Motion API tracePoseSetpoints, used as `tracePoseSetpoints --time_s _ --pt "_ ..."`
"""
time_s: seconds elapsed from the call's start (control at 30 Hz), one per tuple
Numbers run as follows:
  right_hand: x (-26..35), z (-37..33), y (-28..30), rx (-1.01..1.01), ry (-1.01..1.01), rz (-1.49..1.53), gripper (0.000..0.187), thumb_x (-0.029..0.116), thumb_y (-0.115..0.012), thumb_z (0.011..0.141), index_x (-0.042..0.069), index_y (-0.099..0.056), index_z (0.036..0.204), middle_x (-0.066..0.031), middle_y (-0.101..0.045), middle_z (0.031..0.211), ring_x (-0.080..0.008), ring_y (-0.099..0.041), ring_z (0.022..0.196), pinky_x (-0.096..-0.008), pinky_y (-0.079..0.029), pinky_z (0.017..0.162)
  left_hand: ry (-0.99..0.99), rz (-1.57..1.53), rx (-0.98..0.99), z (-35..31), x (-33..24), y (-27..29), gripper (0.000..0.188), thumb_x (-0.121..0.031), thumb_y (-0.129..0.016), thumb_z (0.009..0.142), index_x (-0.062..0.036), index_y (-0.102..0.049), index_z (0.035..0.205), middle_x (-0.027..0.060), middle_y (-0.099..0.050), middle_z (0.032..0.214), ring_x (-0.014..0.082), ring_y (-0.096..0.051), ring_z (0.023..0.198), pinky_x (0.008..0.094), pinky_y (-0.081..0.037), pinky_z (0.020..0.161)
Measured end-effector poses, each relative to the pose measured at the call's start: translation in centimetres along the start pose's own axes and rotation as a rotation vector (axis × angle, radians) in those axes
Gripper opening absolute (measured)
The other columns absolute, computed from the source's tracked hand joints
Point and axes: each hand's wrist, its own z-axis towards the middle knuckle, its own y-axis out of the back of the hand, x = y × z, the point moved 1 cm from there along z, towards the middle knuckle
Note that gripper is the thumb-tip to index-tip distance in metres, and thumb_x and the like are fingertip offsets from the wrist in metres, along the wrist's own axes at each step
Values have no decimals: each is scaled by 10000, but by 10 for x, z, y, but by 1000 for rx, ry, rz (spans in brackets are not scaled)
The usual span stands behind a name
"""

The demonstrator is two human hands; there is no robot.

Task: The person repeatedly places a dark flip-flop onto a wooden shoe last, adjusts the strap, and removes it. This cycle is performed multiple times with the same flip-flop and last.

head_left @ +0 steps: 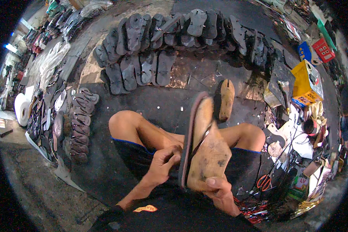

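My right hand (221, 190) grips the heel end of a wooden shoe last (212, 164), thumb on top. A flip-flop with a dark sole (185, 158) is fitted against the last's left side, and its thin dark strap (203, 138) crosses the wood. Both stand tilted above my lap, toe end pointing away and slightly blurred. My left hand (163, 165) is closed in a pinch beside the sole's outer face; whatever lies between the fingertips is too small to make out. Farther off, a second wooden last (227, 99) with a slotted toe lies on the dark mat.
Rows of dark soles (135, 33) curve across the far side. Finished-looking flip-flops (81, 133) line up at the left, near a white roll (22, 110). At right are a yellow tin (307, 83), orange-handled scissors (264, 182) and scattered scraps (297, 135). My bent knees flank the work.
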Motion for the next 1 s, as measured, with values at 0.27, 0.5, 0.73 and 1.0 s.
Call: tracePoseSetpoints --time_s 0.27,0.5,0.73,1.0 --pt "-16 82 21 -30 557 -549 1232 55 -812 858 95 82 1705 -206 -260 1669 -341 -379 1533 -517 -364 1257 16 327 -123 39 -9 -16 352 -250 -558 1152 39 -713 1279 106 -765 1120 184 -673 1040 348 -531 959" --pt "-27 114 -4 70 553 -733 1270 42 -745 929 101 279 1678 -281 -139 1738 -407 -329 1578 -508 -352 1263 164 -164 -302 51 38 17 452 -215 -407 1147 -21 -501 1544 180 -477 1610 304 -549 1412 447 -464 1161" --pt "-19 101 36 -75 408 -541 1033 156 -715 939 101 -49 1726 -230 -292 1685 -378 -363 1533 -498 -338 1248 -114 832 -590 81 -73 160 425 -277 -604 1060 45 -666 1330 245 -776 1135 355 -761 1095 436 -567 972" --pt "40 223 104 -430 870 -1249 657 270 -670 1043 -75 -443 1554 -263 -529 1560 -353 -521 1435 -459 -409 1190 -248 895 -201 64 -103 135 801 -504 -989 698 27 -703 1225 231 -776 1101 353 -770 1041 423 -581 898"
